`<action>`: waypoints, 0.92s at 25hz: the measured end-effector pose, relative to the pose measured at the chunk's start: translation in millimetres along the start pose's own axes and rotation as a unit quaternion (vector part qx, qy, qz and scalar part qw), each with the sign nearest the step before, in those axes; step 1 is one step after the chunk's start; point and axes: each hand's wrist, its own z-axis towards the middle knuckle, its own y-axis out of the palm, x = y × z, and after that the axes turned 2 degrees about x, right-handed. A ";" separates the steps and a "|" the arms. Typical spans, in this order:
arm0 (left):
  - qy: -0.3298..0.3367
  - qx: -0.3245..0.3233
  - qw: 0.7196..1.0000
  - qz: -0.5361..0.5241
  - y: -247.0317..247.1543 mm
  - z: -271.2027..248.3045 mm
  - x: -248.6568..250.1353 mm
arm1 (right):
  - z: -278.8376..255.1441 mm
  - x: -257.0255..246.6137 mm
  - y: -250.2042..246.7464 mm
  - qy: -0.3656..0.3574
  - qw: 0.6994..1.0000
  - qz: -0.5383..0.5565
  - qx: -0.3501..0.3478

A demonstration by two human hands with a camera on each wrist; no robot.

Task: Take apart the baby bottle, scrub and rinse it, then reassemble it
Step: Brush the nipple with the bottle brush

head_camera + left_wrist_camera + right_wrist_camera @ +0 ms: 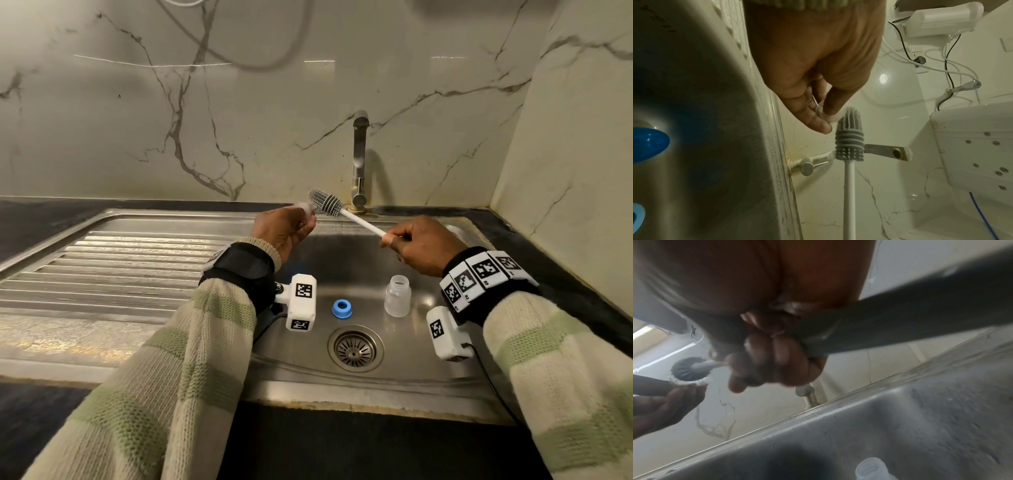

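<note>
My left hand (291, 224) (824, 120) pinches the clear silicone teat (306, 207) (828, 116) (690, 382) above the back of the sink. My right hand (407, 241) (764, 363) grips the white handle of the bottle brush (359, 222). Its grey bristle head (323, 201) (850, 138) (687, 368) sits right beside the teat, touching or nearly so. The clear bottle body (398, 296) (871, 469) stands upright and open in the sink basin. The blue screw ring (342, 308) (645, 144) lies flat on the basin floor to its left.
The steel sink basin (445, 363) has a round drain (355, 348) near its front. A ribbed draining board (113, 267) stretches to the left. The tap (359, 161) (809, 165) rises behind the basin against a marble wall. Dark countertop borders the sink.
</note>
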 end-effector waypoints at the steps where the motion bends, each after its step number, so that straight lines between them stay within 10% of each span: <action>1: -0.004 0.003 1.000 -0.007 0.0 0.0 0.6 | -0.7 -1.5 0.3 0.002 1.000 0.015 -0.015; 23: 0.008 0.004 1.000 0.022 4.0 -3.1 1.7 | -0.4 -1.1 -2.1 0.004 1.000 0.002 -0.009</action>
